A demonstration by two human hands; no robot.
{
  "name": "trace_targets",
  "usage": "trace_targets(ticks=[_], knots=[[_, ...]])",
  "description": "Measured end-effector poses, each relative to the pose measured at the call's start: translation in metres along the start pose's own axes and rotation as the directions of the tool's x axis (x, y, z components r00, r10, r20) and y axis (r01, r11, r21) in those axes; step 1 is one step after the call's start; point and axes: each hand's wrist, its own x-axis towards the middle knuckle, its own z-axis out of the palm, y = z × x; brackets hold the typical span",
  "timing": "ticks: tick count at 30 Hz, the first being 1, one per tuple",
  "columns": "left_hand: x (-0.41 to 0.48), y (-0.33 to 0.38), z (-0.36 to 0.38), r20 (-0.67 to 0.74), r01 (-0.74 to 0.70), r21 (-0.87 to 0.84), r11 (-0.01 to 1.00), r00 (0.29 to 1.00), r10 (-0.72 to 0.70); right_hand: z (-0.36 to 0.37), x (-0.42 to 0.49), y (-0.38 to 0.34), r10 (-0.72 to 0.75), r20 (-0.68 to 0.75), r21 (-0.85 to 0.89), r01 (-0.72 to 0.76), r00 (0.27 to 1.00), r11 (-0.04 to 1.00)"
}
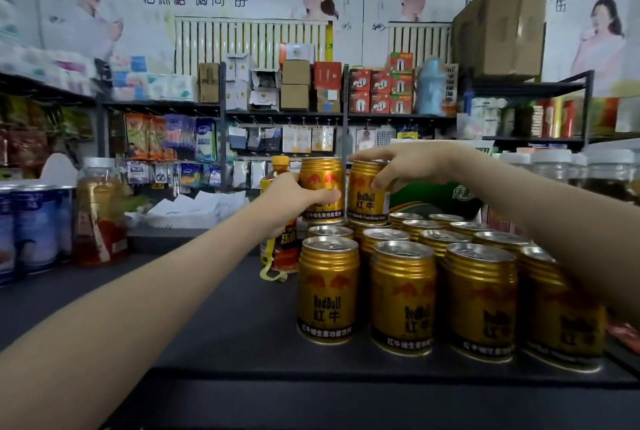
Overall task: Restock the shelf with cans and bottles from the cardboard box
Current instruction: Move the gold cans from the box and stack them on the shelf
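While my left hand (294,202) curls its fingers around one gold can (322,183), my right hand (407,166) clasps a second gold can (366,192) from above, thumb on its front. That second one reads "RedBull 红牛", as do the matching cans (403,294) standing in rows on the dark shelf (207,318). Both held cans sit side by side just above the back row. A bottle (280,166) with a yellow cap stands behind my left hand. Farther left are a jar (98,218) and blue tins (34,225).
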Motion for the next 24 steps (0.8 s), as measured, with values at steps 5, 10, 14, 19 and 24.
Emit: trace_targets(ticks=[5,10,14,19,24], knots=[[0.01,-0.003,0.003,-0.011,-0.012,0.034,0.999,1.0,0.012,0.012,0.007,0.004,-0.006,-0.033,-0.021,0.005,0.999,1.0],[0.015,-0.009,0.004,-0.007,-0.003,0.07,0.998,1.0,0.004,0.007,0.002,0.004,0.018,-0.094,-0.041,-0.022,0.995,0.999],[0.016,-0.016,0.005,-0.013,-0.003,0.069,0.998,1.0,0.004,0.009,0.001,0.005,0.046,-0.102,-0.048,-0.051,0.994,0.998],[0.013,-0.02,0.004,0.013,-0.026,0.08,0.996,1.0,0.025,0.01,-0.002,0.002,0.069,-0.101,-0.049,-0.074,0.993,0.996],[0.017,-0.02,0.003,0.013,0.001,0.062,0.998,1.0,-0.002,0.015,-0.001,0.004,0.036,-0.091,-0.029,-0.038,0.995,0.999]])
